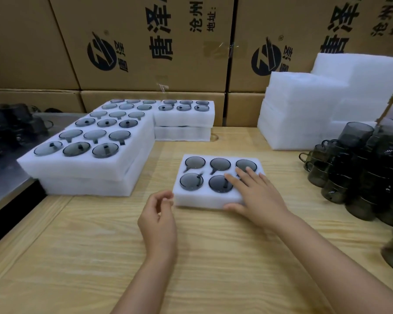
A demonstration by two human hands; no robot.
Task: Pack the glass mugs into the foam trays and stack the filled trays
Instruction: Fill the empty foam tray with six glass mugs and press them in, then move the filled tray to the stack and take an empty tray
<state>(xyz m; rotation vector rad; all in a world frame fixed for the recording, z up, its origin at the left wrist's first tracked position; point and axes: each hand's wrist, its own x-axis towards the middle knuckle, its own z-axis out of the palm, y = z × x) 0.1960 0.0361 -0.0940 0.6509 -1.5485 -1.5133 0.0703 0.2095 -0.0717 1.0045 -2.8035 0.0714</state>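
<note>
A white foam tray (pixel 192 199) lies in the middle of the wooden table with smoky grey glass mugs (pixel 195 162) in its round holes. My right hand (pixel 258 194) rests on the tray's right front corner, fingers spread over the top and thumb against the front edge, hiding the front right hole. My left hand (pixel 158 215) hovers just off the tray's left front corner, fingers curled and apart, holding nothing. Stacks of filled trays (pixel 132 155) stand at the left and back.
Loose smoky glass mugs (pixel 359 168) are piled at the right edge of the table. Plain foam sheets and trays (pixel 304 109) are stacked at the back right. Cardboard boxes (pixel 145 41) form a wall behind. More dark glassware (pixel 11 128) sits on a metal surface at far left.
</note>
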